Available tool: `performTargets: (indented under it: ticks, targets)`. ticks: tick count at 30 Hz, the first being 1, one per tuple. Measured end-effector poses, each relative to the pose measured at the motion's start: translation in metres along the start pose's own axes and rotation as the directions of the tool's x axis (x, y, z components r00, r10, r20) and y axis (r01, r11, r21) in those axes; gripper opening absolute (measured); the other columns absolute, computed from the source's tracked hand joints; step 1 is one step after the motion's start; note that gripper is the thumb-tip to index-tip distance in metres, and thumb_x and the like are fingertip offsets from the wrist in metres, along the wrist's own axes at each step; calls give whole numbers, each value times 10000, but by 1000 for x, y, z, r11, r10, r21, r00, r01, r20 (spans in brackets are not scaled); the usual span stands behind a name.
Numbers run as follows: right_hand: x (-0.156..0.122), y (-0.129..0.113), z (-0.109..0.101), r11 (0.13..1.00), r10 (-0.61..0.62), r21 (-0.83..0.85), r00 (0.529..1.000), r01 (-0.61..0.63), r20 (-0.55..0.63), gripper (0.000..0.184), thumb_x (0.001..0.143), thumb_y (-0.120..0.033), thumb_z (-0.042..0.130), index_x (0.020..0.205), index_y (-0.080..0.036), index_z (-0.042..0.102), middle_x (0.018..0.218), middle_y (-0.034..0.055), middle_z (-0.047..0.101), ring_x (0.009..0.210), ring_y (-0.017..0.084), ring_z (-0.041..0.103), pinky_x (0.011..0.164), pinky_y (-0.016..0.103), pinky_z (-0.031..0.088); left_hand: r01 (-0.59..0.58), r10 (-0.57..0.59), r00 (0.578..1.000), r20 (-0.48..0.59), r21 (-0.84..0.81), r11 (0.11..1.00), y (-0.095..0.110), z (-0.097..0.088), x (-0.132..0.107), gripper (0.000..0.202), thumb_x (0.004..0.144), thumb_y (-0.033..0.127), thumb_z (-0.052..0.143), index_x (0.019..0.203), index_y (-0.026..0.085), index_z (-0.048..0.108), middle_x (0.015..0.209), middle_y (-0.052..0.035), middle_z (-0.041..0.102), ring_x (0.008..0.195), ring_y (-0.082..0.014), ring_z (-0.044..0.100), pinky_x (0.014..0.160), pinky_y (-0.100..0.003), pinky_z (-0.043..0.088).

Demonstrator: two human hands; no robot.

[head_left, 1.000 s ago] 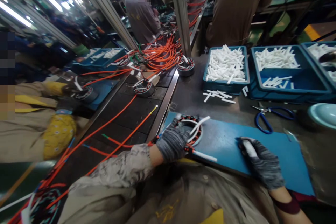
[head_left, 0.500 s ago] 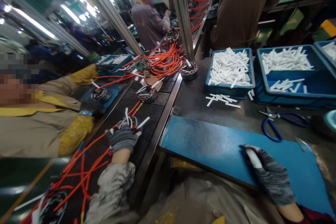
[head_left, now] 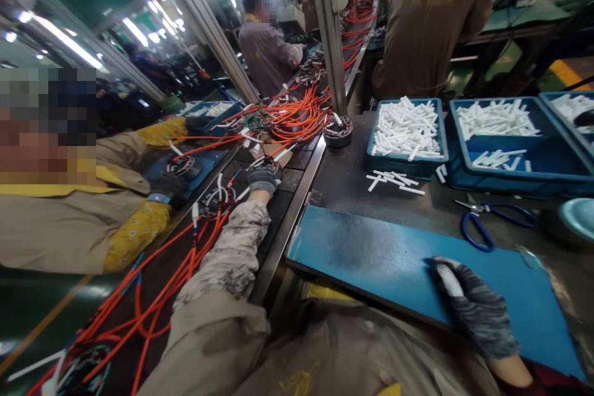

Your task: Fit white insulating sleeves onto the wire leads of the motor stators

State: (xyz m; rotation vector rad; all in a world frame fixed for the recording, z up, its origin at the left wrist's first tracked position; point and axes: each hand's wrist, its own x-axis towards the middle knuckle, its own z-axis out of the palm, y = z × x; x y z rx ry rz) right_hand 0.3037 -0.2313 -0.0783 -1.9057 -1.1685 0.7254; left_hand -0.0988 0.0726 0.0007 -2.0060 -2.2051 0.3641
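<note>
My left hand (head_left: 263,178), in a grey striped knit glove, reaches over the conveyor. Its fingers are closed over the near side of a wound motor stator (head_left: 270,164), which the glove mostly hides. Nearer to me on the belt sits another stator (head_left: 218,199) with orange cables and white sleeves on its leads. My right hand (head_left: 482,309), gloved alike, rests on the blue mat (head_left: 366,238) with curled fingers. A white patch or piece (head_left: 449,279) shows along its thumb side; I cannot make out whether it is held.
Blue bins (head_left: 407,164) of short white tubes stand behind the mat, with loose tubes (head_left: 394,182) in front. Blue-handled pliers (head_left: 477,232) lie to the right. One more stator (head_left: 338,130) sits by the metal post (head_left: 328,31). A co-worker's gloved hand (head_left: 169,189) is across the belt.
My left hand has left the nearer stator and moved forward along the belt to the farther one. The nearer stator now shows uncovered. My right hand has stayed put.
</note>
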Motion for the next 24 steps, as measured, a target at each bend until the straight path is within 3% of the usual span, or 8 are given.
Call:
performTargets:
  ticks: [6,11,16,19,22,24]
  targets:
    - [0,-4,1,1000,25,-11,1000,-25,-4,482,815,-676,587,1030,-280,758,1115,105,790,1095,371,723,1098,604,492,-34,34,999,-1,6,999,8,19,-65,557,975,442,490,1349,35,559,1212,-271,693,1182,-390,640,1051,-492,394]
    - [0,3,1,999,-35,-24,999,35,4,521,848,-684,569,1063,-248,759,1121,105,788,1083,361,726,1086,613,499,-77,79,994,78,-37,996,-8,23,-111,664,883,514,658,1399,106,568,1239,-208,715,1191,-348,667,1036,-411,468]
    - [1,5,2,999,-34,-34,999,34,8,498,846,-684,570,1057,-274,757,1128,94,788,1092,359,724,1097,589,496,-20,59,991,117,-314,949,-28,9,-116,574,791,462,782,1272,174,660,1210,-132,752,1136,-304,709,1028,-378,521]
    - [2,3,3,999,-36,-1,999,36,13,488,828,-687,586,1030,-279,761,1116,95,792,1087,369,724,1094,581,499,-66,123,987,100,-445,893,-30,-2,-112,493,813,472,755,1201,175,692,1124,-100,782,1007,-261,747,945,-355,572]
    - [1,4,2,1000,-4,6,1000,4,26,505,823,-700,579,1049,-284,753,1140,89,786,1122,369,710,1122,580,476,-173,262,962,73,-577,798,-13,-7,-119,429,826,465,731,1147,180,721,1065,-71,794,942,-250,752,914,-362,588]
    - [0,6,0,999,33,-10,999,-33,43,513,838,-704,563,1088,-293,740,1189,82,772,1172,357,689,1157,568,443,-258,381,923,52,-650,715,6,-6,-129,389,811,437,740,1121,200,741,1052,-39,796,940,-249,750,929,-369,583]
